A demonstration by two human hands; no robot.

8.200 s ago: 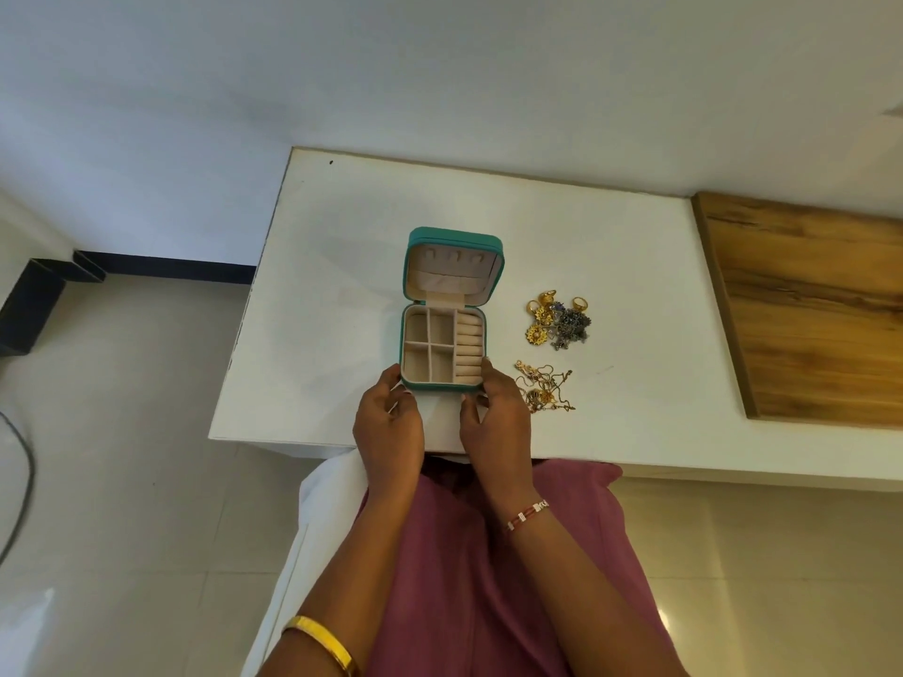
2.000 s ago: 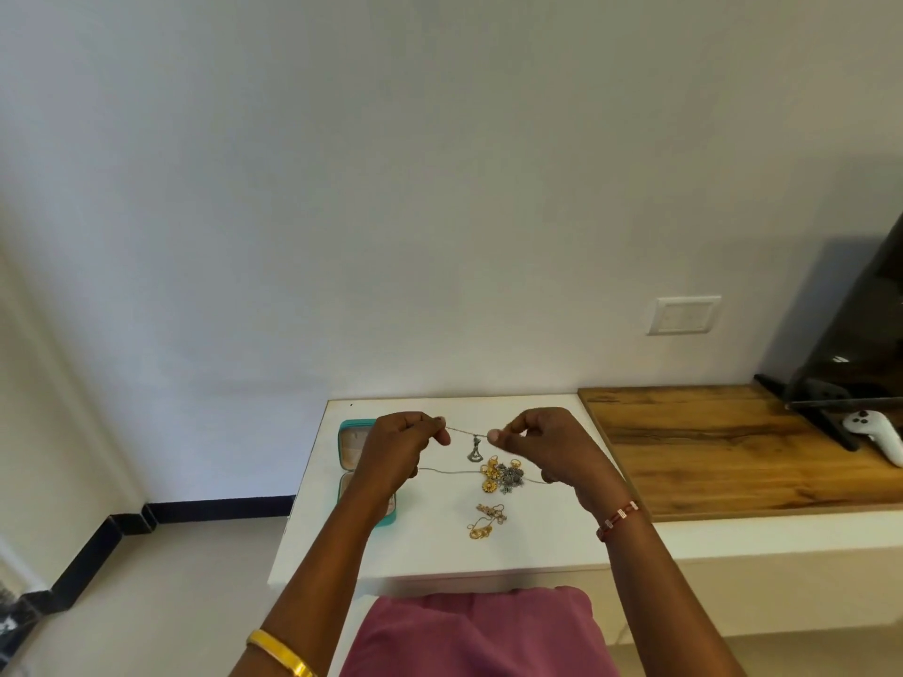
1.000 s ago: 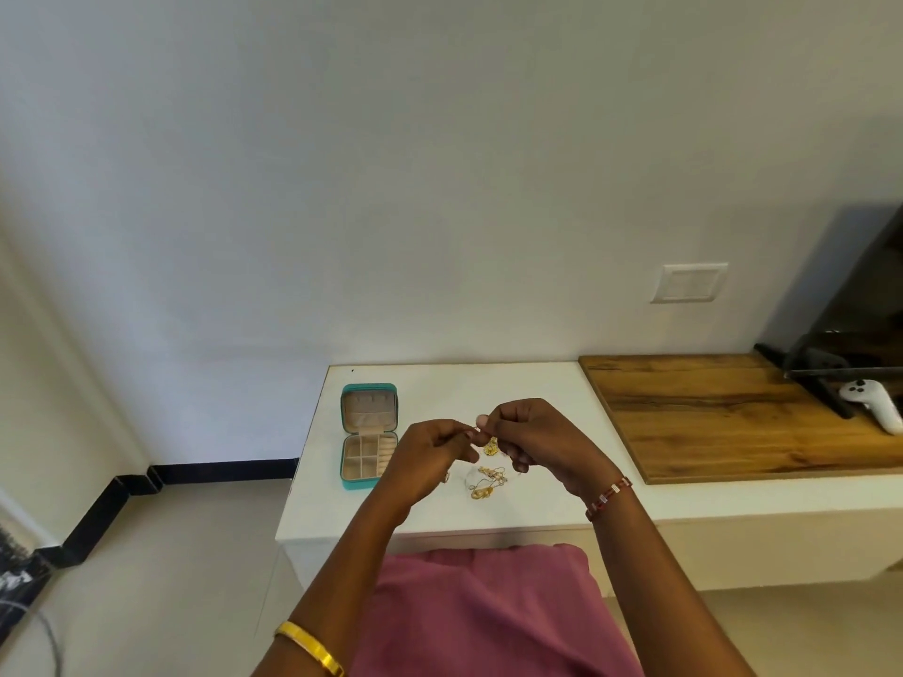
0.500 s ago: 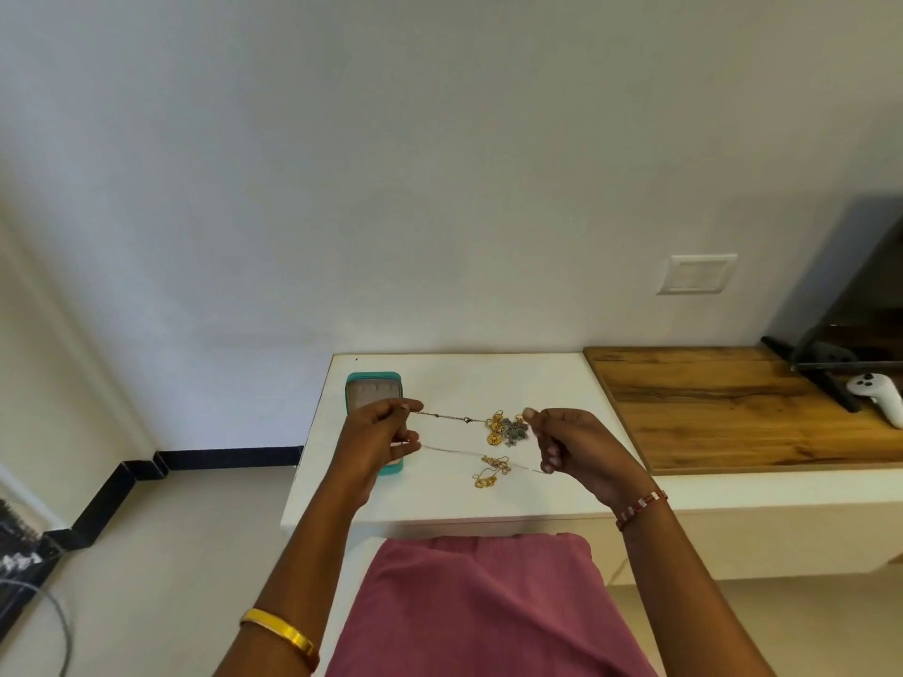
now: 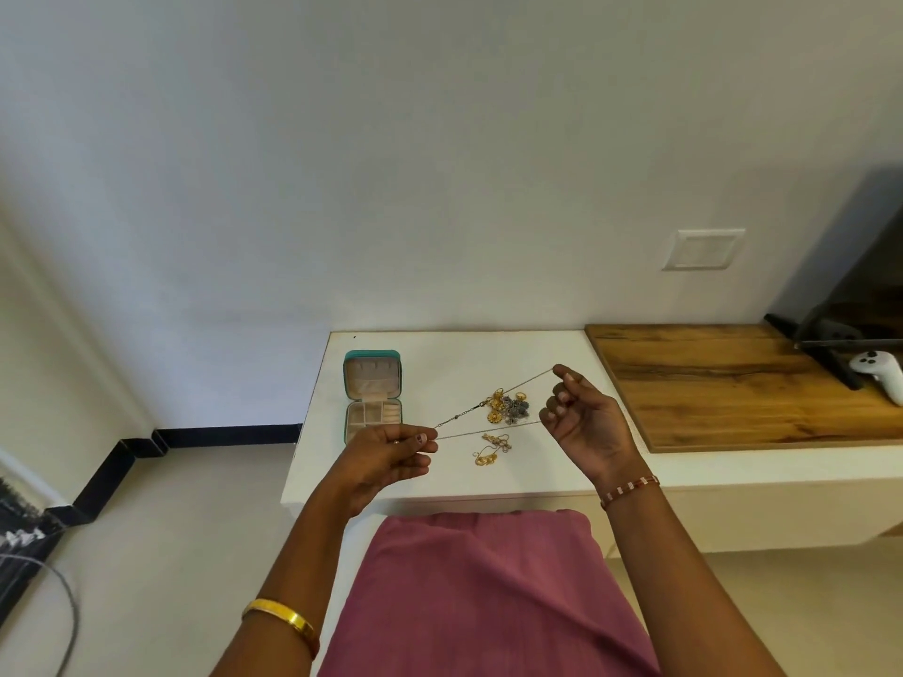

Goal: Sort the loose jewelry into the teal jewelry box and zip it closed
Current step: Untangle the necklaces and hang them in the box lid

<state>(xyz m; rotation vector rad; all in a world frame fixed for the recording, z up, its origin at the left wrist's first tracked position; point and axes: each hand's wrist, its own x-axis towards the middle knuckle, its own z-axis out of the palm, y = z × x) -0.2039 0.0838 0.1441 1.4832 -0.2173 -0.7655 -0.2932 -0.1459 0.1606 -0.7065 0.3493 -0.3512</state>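
Observation:
The teal jewelry box [image 5: 372, 393] lies open at the left of the white table [image 5: 440, 349], its beige compartments showing. Above the table I hold a thin chain necklace [image 5: 488, 427] stretched in two strands between my hands. My left hand [image 5: 391, 456] pinches one end near the box. My right hand [image 5: 584, 422] is raised palm up, with the chain looped over its fingers. Under the chain lie a pile of gold and grey earrings [image 5: 508, 408] and a small gold chain heap [image 5: 491, 449].
A wooden board [image 5: 733, 383] covers the table's right part. On it stand a dark screen's foot [image 5: 826, 344] and a white controller [image 5: 877, 373]. A wall switch [image 5: 703, 249] sits above. My pink clothing [image 5: 479, 588] fills the foreground.
My right hand has lifted and turned palm up, pulling the chain out longer. My left hand has dropped lower, uncovering the box. The view tilted down slightly.

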